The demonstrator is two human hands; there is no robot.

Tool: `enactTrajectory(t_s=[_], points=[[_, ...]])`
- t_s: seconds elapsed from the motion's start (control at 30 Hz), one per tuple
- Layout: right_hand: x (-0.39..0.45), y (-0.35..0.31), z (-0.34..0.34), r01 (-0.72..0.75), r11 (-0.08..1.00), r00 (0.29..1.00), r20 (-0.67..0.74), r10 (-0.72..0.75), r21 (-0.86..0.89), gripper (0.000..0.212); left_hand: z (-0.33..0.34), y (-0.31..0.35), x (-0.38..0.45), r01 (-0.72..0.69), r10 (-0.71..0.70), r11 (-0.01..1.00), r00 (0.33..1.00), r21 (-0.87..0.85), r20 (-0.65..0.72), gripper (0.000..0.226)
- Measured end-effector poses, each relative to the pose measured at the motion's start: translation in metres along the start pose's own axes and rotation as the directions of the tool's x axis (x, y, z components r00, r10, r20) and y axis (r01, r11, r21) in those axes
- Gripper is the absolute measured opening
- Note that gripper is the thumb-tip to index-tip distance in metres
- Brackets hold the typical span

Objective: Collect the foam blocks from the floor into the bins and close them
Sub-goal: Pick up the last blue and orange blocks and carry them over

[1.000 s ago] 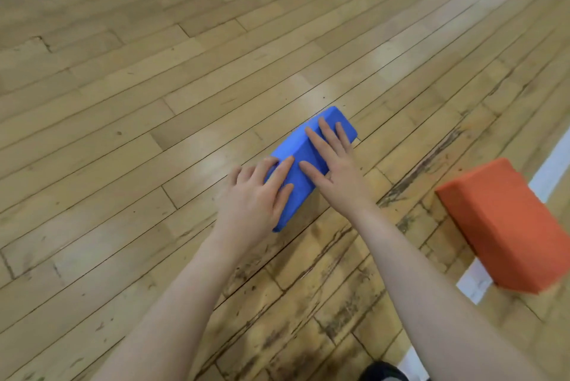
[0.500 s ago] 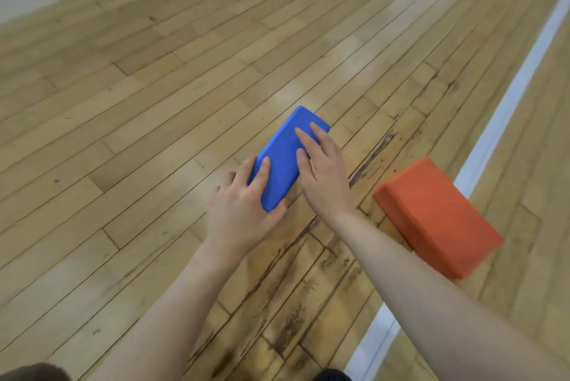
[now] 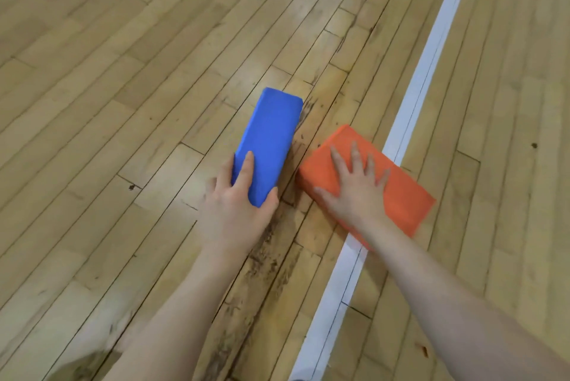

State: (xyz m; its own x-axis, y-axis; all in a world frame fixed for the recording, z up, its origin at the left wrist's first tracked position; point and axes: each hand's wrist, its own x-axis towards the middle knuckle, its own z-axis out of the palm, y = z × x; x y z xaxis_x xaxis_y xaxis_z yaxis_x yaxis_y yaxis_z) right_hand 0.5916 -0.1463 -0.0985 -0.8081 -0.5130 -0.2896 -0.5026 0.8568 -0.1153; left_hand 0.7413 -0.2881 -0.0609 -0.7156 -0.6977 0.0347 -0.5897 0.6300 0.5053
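The blue foam block [image 3: 269,141] is held at its near end by the left hand [image 3: 236,206]: thumb wrapped on the right edge, fingers curled round the left side, index laid along the top. Whether the block is lifted or resting on the floor [image 3: 123,72] can't be told; its far end points away and slightly up-frame. Just beside it, apart by a narrow strip of worn boards, the orange foam block [image 3: 404,189] is lying flat, partly over the white line [image 3: 425,72]. It is covered by the right hand [image 3: 354,186], fingers spread and near-straight, palm pressed on top; nothing is gripped yet on that side. No bins are in view.

Risks, as judged from here:
- Orange block prob. too wide for a one-handed pinch from above; w/ a flat palm only, it may be slid along the floor rather than picked up.
- Blue block is held at one end only, so it may be tipped or twisted out of the hand once carried.
- Foam is compressible; a light hold may give way.
- W/ both hands full, bin lids can't be handled.
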Motion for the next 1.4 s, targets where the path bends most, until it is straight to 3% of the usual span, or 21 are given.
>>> enactTrajectory(t_s=[0.13,0.3,0.43,0.53,0.63,0.77,0.83,0.9,0.97,1.03,1.23,1.4], points=[[0.003,0.004,0.006,0.041,0.996,0.994,0.103,-0.032,-0.078,0.101,0.012,0.001,0.005,-0.037,0.035,0.992,0.999,0.120,0.025,0.064],[-0.008,-0.003,0.005,0.050,0.994,0.997,0.067,-0.044,-0.097,0.076,0.012,-0.003,0.007,-0.089,0.085,0.985,0.996,0.147,0.031,0.066],[-0.015,-0.018,-0.013,0.026,0.997,0.999,0.039,-0.028,0.069,0.058,-0.004,-0.003,0.004,-0.033,0.029,0.998,0.998,0.059,0.062,0.075],[-0.021,-0.037,-0.028,0.052,0.962,0.998,-0.032,-0.046,0.268,0.050,-0.026,-0.010,-0.006,0.043,-0.045,0.998,0.998,-0.045,-0.054,0.069],[-0.033,-0.065,-0.035,0.127,0.939,0.989,-0.118,-0.093,0.320,0.045,-0.047,-0.027,-0.012,0.055,-0.063,0.996,0.990,-0.064,-0.127,0.060],[-0.042,-0.090,-0.032,0.220,0.925,0.966,-0.202,-0.162,0.311,0.044,-0.060,-0.048,-0.020,0.084,-0.089,0.996,0.986,-0.043,-0.144,0.062],[-0.045,-0.090,-0.029,0.278,0.942,0.948,-0.211,-0.237,0.190,0.047,-0.058,-0.056,-0.028,0.076,-0.081,0.996,0.989,-0.040,-0.123,0.060],[-0.045,-0.086,-0.028,0.298,0.953,0.948,-0.131,-0.290,0.045,0.060,-0.054,-0.061,-0.033,0.070,-0.075,0.997,0.989,-0.041,-0.127,0.058],[-0.042,-0.084,-0.031,0.266,0.964,0.963,-0.048,-0.266,-0.005,0.083,-0.054,-0.062,-0.034,0.069,-0.074,0.997,0.988,-0.044,-0.132,0.057],[-0.041,-0.087,-0.031,0.233,0.972,0.971,-0.051,-0.233,-0.013,0.090,-0.055,-0.061,-0.033,0.087,-0.094,0.994,0.989,-0.066,-0.117,0.053],[-0.061,-0.125,-0.035,0.229,0.972,0.950,-0.230,-0.213,0.046,0.070,-0.080,-0.077,-0.032,0.051,-0.071,0.992,0.981,-0.113,-0.180,0.053],[-0.098,-0.170,-0.073,0.207,0.975,0.950,-0.255,-0.180,0.083,0.067,-0.142,-0.091,-0.051,0.053,-0.082,0.988,0.978,-0.148,-0.193,0.046]])
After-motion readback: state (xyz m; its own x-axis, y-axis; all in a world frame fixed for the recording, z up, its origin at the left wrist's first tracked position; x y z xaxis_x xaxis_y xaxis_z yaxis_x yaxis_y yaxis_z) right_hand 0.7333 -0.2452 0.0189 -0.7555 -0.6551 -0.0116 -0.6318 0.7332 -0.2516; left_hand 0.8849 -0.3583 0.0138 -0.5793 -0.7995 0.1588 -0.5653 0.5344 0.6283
